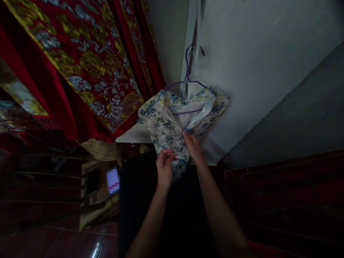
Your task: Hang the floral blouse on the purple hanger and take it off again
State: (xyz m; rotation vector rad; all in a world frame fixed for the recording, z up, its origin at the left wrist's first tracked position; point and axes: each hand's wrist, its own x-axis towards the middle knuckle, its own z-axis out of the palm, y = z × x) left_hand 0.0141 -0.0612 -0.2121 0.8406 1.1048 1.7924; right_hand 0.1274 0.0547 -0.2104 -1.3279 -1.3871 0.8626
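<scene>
A short-sleeved floral shirt (166,130) in white, blue and yellow hangs on a thin purple hanger (187,77). Its V-shaped neckline spreads wide at the top. At the lower point of that neckline, my right hand (192,143) pinches the front edge of the shirt between thumb and fingers. Lower down and to the left is my left hand (165,165), in front of the shirt's body, its fingers loosely bent and apart. In the dim light I see nothing clearly held in it. The lower part of the shirt falls into shadow between my forearms.
Red cloth with gold and silver embroidery (91,64) hangs at the left. White straps (197,32) hang down the pale wall (242,71) behind the hanger. A wooden stand (83,215) with a dark phone-like rectangle (93,182) is at lower left. Dark red furniture (282,182) stands at right.
</scene>
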